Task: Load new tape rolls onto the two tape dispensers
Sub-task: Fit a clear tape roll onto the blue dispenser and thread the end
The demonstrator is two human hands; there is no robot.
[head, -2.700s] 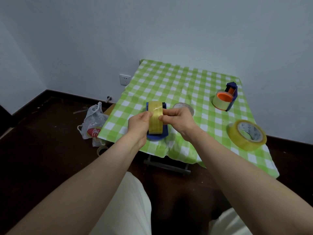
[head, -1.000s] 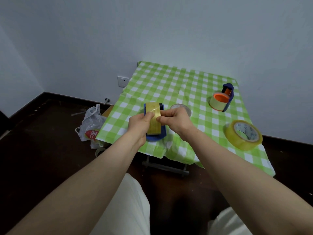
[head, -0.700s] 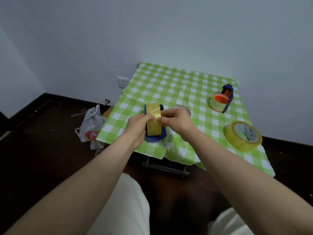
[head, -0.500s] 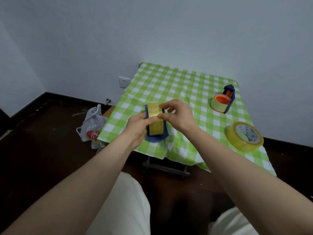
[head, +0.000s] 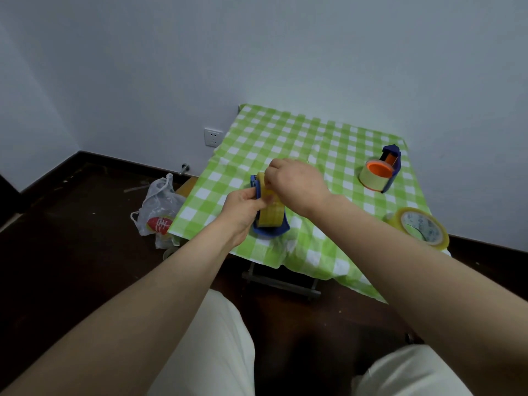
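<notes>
Centre frame: gripping left wall of blue dispenser (head: 273, 229) with left hand (head: 243, 208), steadying it over checked cloth (head: 320, 138). Seated upright inside: tape roll (head: 271, 214), axle left-right, tread running up-frame toward cutter end. Pinching roll's top rim with right hand (head: 297, 181), fingers curled, from above-right; free tape end too small to confirm. Judged next: pull up-frame over cutter, right hand nearer. Right side: second dispenser (head: 391, 155) carrying orange-cored roll; spare roll (head: 420, 228) flat at cloth edge.

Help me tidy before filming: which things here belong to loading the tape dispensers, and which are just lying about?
For the job: blue dispenser, gripped by the left hand; its yellow roll, pinched by the right hand; second dispenser; spare tape roll.
Lying about: plastic bag on the floor; wall socket.
</notes>
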